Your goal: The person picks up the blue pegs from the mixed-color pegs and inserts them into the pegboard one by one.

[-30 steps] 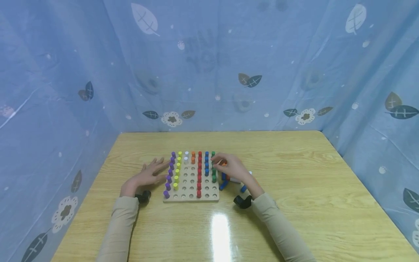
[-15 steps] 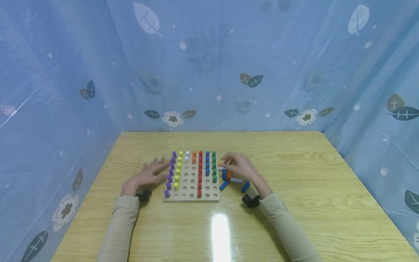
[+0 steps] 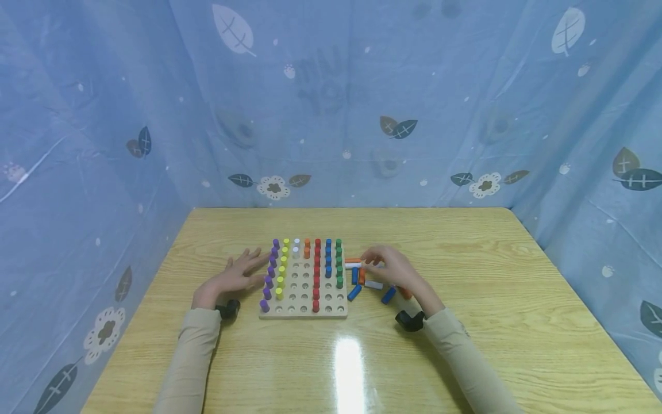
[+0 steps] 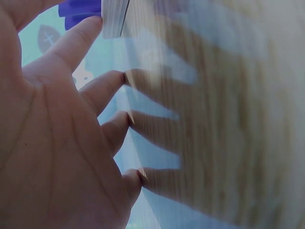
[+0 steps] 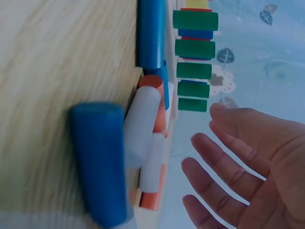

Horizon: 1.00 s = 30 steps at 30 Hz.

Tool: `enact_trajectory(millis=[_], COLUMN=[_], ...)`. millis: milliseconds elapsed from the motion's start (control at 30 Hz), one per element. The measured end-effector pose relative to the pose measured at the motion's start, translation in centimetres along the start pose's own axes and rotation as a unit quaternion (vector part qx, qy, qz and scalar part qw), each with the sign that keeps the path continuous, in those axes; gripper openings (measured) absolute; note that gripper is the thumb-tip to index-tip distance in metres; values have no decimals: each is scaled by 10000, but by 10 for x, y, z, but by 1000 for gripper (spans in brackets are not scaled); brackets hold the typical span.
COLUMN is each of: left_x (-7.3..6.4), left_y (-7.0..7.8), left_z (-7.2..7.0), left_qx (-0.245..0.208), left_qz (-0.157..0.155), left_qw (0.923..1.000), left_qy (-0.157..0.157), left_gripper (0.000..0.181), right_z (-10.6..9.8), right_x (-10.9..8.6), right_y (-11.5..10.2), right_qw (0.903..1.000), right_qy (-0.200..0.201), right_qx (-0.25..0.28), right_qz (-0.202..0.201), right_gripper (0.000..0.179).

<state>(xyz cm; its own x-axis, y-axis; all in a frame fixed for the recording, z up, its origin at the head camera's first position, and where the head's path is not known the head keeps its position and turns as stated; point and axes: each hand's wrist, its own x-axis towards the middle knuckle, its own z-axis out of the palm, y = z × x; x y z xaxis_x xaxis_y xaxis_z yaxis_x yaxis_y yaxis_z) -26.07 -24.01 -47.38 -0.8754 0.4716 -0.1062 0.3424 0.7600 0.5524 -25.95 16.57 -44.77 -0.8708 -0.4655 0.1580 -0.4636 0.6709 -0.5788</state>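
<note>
A wooden pegboard [image 3: 305, 314] lies on the table, carrying upright pegs in coloured columns. My left hand [image 3: 235, 277] rests at its left side with spread fingers, beside the purple pegs [image 3: 271, 272]. In the left wrist view one fingertip meets the board's edge [image 4: 113, 21] and the others touch the tabletop. Right of the board, my right hand [image 3: 395, 269] hovers over loose pegs. Its fingers are slightly bent, with nothing seen between them in the right wrist view. Nearby lie a blue peg [image 5: 99, 164], a white peg [image 5: 143, 124] and green pegs [image 5: 195, 48] standing in the board.
Loose pegs, including an orange peg [image 3: 361, 276] and a white peg [image 3: 373, 284], lie close to the board's right edge. The wooden table [image 3: 465, 253] meets a blue patterned curtain [image 3: 331, 115] at the back and sides.
My right hand has moved right, away from the green pegs and over the loose ones, uncovering the green column. My left hand has stayed in place.
</note>
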Motion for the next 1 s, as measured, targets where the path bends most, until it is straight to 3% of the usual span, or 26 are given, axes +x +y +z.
enact_trajectory(millis=[333,667,1000], left_x=[0,0,-1], left_y=[1,2,1], left_z=[-1,-2,-2], left_qx=[21,23,21], left_qz=[-5,11,49], left_qw=[10000,10000,10000], left_qy=[10,20,23], left_gripper=[63,63,63], right_z=[-9,-14,-16], right_x=[-16,-31,-43], right_y=[1,2,6], right_qw=[9981,9969,9921], right_qy=[-331,-584,-795], right_qx=[-124,-245,-431], right_qz=[-507,-475,-874], right_gripper=[13,16,14])
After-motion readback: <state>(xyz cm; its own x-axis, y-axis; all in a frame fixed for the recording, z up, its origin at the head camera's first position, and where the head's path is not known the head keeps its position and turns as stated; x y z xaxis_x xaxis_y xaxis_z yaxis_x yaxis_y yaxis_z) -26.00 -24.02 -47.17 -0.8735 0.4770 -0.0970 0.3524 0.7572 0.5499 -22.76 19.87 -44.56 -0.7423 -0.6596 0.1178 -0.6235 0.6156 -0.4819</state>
